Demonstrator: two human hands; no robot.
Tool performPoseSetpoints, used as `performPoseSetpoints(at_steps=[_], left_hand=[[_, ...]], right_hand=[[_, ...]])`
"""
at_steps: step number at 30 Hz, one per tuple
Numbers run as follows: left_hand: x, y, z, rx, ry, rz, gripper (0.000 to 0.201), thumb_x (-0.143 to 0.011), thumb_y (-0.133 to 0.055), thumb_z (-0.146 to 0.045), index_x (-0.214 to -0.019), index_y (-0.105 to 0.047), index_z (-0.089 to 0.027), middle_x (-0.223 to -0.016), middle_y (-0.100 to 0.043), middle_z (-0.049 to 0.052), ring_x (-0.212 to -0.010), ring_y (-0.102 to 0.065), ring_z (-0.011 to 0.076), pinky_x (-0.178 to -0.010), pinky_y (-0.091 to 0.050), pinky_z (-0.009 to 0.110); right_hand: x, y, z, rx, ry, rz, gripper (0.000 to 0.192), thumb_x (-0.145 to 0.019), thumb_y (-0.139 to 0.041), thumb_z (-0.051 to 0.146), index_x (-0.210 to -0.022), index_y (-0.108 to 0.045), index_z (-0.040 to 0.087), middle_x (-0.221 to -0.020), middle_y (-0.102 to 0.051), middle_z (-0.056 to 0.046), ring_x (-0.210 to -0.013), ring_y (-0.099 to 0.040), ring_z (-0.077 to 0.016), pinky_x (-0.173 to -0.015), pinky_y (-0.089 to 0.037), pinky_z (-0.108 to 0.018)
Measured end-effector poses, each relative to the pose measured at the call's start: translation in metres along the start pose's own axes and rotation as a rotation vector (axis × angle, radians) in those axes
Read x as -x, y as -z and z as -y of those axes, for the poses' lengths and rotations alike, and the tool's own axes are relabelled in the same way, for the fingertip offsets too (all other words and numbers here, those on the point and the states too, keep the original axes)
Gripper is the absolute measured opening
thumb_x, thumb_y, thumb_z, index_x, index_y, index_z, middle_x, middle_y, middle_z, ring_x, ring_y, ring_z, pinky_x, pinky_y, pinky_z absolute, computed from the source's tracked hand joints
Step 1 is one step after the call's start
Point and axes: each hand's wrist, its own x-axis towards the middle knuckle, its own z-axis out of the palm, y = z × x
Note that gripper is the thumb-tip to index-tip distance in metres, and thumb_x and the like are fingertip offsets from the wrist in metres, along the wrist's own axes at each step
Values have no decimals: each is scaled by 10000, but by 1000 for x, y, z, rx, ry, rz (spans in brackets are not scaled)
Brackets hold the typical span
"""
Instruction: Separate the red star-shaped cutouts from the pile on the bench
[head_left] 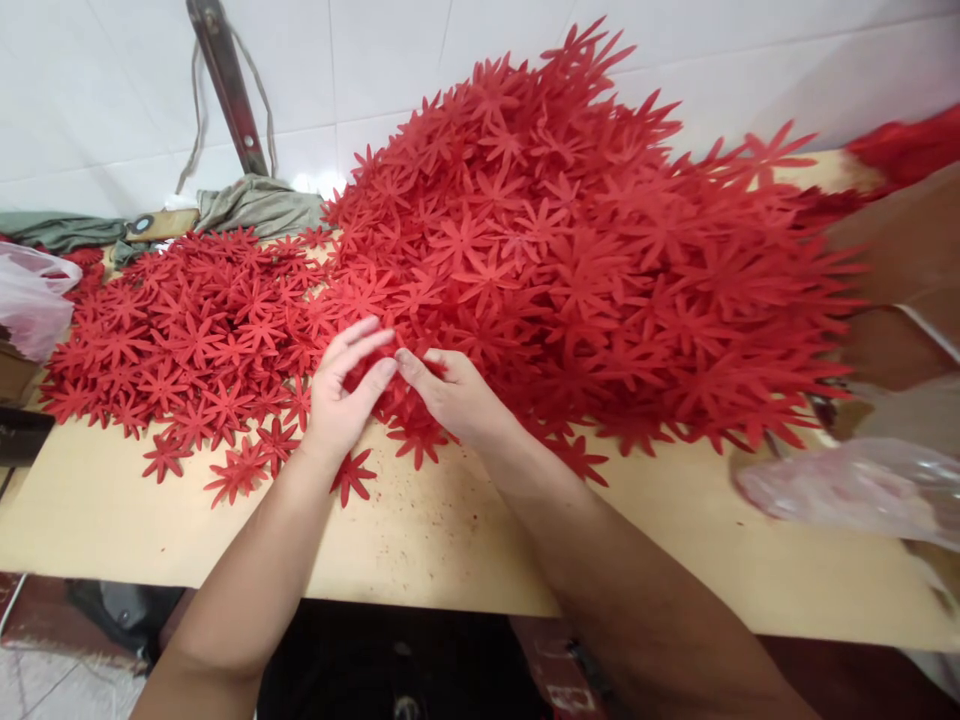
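Note:
My two hands meet over the red flower-shaped pieces, with the thumb tips close together. The right hand (453, 396) is closed, thumb against bent fingers, on a red flower-shaped piece (405, 402) that shows just below and between the hands. Beside it, the left hand (341, 390) has its fingers stretched out and its thumb apart from them, at the edge of that piece. Behind and to the right rises a large heap of flower-shaped pieces (570, 250) with narrow petals. A lower heap of flower-shaped pieces (187, 335) spreads out to the left.
Several loose pieces (238, 472) lie along the near side of the pale tabletop (450, 545), among red crumbs. Clear plastic (855, 490) and a brown carton (900, 240) are at the right. A white plastic bag (34, 295) sits far left; grey-green cloth (259, 207) lies by the wall.

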Motion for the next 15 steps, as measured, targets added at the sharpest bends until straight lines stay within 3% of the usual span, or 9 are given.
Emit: performPoseSetpoints(at_steps=[2,4,10,15], left_hand=[[0,-2,2,0,30,35,150,-687,-712,-286,-818,-720,-214,-982,-672,49,-971,-599,167,-973,-415,322],[-1,-3,6,29,50,-24,114,-684,-711,-277,-768,-710,-199,-868,-671,32,-864,-607,142,-902,-449,295],[-1,-6,13,241,171,-175,131,-673,-714,-299,-744,-687,-193,-826,-687,-5,-804,-611,109,-839,-467,264],[-4,-5,11,383,272,-308,160,-645,-726,-282,-697,-612,-183,-785,-689,-27,-754,-626,93,-817,-472,256]], right_hand=[[-1,0,-1,-35,6,3,575,-685,-480,730,-529,-343,193,-499,-317,46,-486,-311,-63,-462,-307,-227],[-1,1,-1,-58,20,34,546,-734,-436,708,-561,-382,193,-538,-379,31,-541,-389,-83,-538,-387,-237],[-1,0,-5,13,124,228,344,-787,-530,446,-585,-410,194,-600,-441,23,-694,-514,-113,-721,-473,-273],[-1,2,-7,63,156,253,158,-801,-512,313,-747,-541,167,-717,-567,-7,-729,-544,-116,-715,-482,-274]])
